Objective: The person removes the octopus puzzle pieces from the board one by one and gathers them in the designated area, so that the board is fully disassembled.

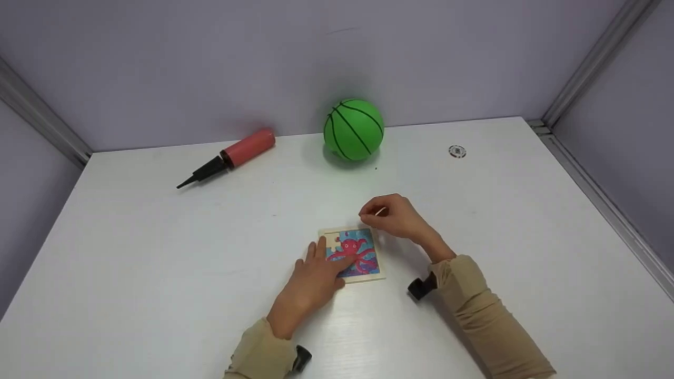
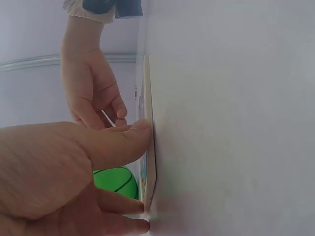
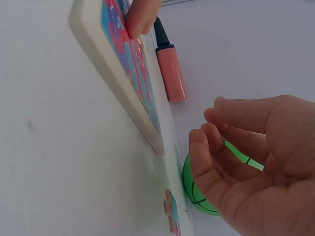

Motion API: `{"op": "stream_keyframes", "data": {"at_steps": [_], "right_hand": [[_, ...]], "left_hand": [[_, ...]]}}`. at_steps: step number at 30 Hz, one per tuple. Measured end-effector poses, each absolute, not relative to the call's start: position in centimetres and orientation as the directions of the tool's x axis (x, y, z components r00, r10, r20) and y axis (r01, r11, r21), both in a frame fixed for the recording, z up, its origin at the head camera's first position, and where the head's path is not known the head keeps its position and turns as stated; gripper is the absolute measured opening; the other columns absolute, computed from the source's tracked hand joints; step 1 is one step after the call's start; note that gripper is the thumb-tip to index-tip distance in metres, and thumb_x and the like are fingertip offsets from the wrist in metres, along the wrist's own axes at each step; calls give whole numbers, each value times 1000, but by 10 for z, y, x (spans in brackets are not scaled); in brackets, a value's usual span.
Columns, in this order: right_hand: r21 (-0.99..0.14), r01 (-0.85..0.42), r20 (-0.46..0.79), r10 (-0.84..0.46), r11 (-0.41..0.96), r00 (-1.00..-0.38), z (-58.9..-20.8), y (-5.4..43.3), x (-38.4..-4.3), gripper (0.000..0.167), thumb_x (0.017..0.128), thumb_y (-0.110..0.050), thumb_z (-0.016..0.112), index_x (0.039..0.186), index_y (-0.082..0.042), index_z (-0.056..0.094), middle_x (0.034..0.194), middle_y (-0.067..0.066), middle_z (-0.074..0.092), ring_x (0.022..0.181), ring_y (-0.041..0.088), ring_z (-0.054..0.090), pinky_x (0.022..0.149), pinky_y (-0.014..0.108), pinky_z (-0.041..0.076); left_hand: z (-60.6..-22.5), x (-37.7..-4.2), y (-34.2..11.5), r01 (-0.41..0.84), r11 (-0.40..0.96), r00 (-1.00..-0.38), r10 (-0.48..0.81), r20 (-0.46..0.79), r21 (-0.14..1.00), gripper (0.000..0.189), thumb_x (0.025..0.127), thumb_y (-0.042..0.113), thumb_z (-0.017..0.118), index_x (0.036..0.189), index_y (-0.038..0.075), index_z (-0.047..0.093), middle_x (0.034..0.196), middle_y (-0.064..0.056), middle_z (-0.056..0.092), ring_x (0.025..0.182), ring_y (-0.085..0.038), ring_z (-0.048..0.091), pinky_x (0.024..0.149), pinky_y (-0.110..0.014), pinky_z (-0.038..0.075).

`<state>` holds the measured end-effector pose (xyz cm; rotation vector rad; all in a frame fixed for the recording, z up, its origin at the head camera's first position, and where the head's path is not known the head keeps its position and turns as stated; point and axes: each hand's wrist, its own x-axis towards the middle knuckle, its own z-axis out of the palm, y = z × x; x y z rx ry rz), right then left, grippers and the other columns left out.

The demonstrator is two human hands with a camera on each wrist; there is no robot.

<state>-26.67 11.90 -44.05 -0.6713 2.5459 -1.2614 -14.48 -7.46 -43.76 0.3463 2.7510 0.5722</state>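
Note:
A square wooden jigsaw puzzle (image 1: 363,252) with a pink octopus on blue lies on the white table. Bare wood shows in its upper left corner. My left hand (image 1: 313,279) rests on it, fingers extended along its left side and over the picture. The thumb (image 2: 123,145) touches the frame's near edge. Above the puzzle's upper right corner hovers my right hand (image 1: 396,217), fingers loosely bent, nothing visible between them. A loose puzzle piece (image 3: 171,211) lies on the table in the right wrist view; the right hand hides it in the head view.
A green ball (image 1: 354,129) stands at the table's back by the wall. To its left lies a red hand pump (image 1: 247,150) with a black nozzle. A poker chip (image 1: 457,151) lies at the back right. Grey walls border the table.

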Motion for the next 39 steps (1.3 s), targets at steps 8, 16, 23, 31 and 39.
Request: {"op": "stream_keyframes", "data": {"at_steps": [8,16,23,31,39], "right_hand": [[-778,-330,-16,-541,535,-841,-448,109,-263,14,90,-15,67,98,-6,73,91,1,69,76,15,57,72,29,48],[-745,-382,-20,-591,547,-806,-449,107,-263,14,89,-14,67,99,-8,74,94,3,70,72,13,54,66,27,46],[-747,-422,-19,-650,514,-760,-449,105,-260,15,90,-13,66,101,-7,74,97,4,71,74,11,55,69,27,46],[-709,-444,-39,-659,548,-751,-449,103,-259,15,92,-14,63,101,-8,74,93,1,71,76,9,55,74,30,41],[-669,-515,3,-692,535,-722,-452,102,-259,16,92,-13,63,102,-9,75,82,-1,68,72,10,48,73,34,32]], "left_hand": [[-436,-142,-75,145,898,-924,273,-269,415,50,93,21,63,141,28,50,154,-25,20,139,-48,19,98,-68,29],[-437,-140,-73,111,915,-935,229,-271,389,52,92,24,64,141,33,49,155,-22,21,137,-53,17,96,-69,30],[-436,-143,-72,89,925,-923,216,-318,370,51,94,25,62,142,34,48,157,-20,17,139,-51,13,98,-69,28],[-436,-143,-71,111,926,-926,228,-301,360,51,94,26,62,142,33,47,156,-21,17,138,-52,15,96,-69,30],[-435,-141,-70,115,929,-928,227,-296,350,49,94,26,61,141,32,49,155,-21,20,138,-52,16,96,-70,30]]}}
